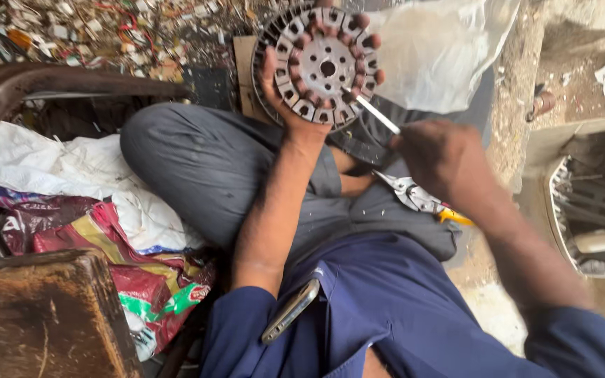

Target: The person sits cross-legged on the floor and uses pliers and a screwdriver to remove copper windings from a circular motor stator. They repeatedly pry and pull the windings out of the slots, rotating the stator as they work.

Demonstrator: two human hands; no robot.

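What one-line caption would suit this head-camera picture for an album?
Seated cross-legged, a person's left hand holds up a round motor stator while the right hand works a thin metal tool against its rim.

One stator, one pliers, one phone.
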